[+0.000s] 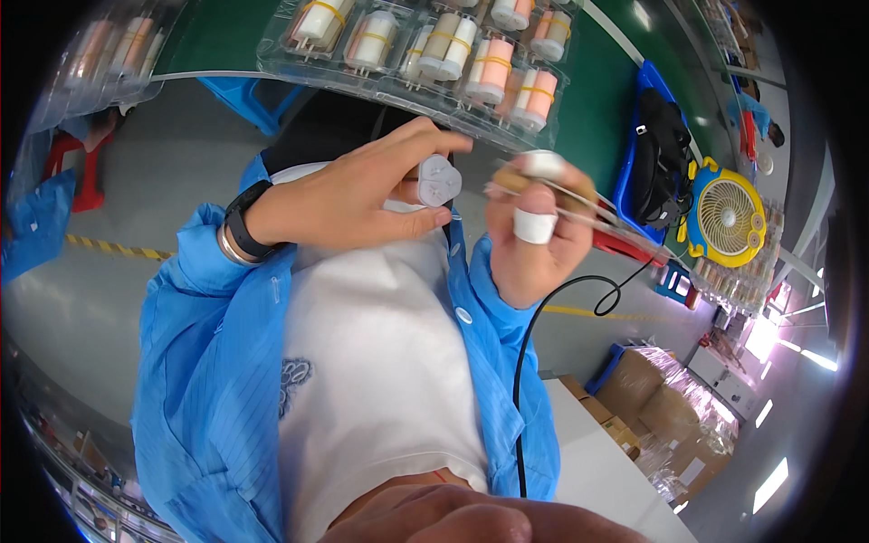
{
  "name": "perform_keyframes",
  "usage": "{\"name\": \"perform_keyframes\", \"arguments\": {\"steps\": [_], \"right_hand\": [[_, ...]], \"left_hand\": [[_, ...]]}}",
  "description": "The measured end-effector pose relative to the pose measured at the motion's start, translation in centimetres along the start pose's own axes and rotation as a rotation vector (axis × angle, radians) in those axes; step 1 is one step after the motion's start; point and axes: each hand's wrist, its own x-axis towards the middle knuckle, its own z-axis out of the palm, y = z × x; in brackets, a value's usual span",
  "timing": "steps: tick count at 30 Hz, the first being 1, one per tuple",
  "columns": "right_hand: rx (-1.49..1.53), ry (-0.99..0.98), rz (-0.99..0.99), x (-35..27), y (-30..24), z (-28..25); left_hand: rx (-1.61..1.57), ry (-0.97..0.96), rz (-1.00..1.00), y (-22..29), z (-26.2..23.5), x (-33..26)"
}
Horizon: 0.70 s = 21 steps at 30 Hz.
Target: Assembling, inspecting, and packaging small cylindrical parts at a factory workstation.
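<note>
Hands raised close to the chest, mid-job on one small part. Left hand closed in a pinch grip on a small white rounded plastic plug-like piece, thumb below, forefinger over the top, the piece's face with its little holes turned toward the right hand. Right hand at three o'clock of that piece, closed on a thin metal tweezer-like tool, white finger cots on two fingertips; tool tips aimed at the piece yet apart from it. Possibly something tiny held at the tips, though too blurred to tell.

Judged from this: piece picked up and oriented, tool in hand, the actual fitting or picking at the piece not yet begun or only between touches.

At twelve o'clock, clear plastic blister tray on the green surface, holding rows of white and pink cylindrical parts bound with yellow bands. Yellow desk fan at three o'clock. Black cable hanging down over the blue coat.
</note>
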Motion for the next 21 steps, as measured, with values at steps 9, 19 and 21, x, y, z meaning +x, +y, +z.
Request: {"name": "perform_keyframes", "arguments": {"steps": [9, 19, 21], "right_hand": [[0.179, 0.092, 0.199, -0.9, 0.7, -0.1], [-0.101, 0.042, -0.041, -1.8, 2.7, 1.2], [-0.157, 0.078, -0.055, -1.8, 3.2, 1.2]], "left_hand": [[0.309, 0.346, 0.136, -0.8, 1.8, 1.2], [0.392, 0.301, 0.15, -2.2, 1.8, 0.8], [0.355, 0.282, 0.145, -2.5, 1.9, 0.8]]}}
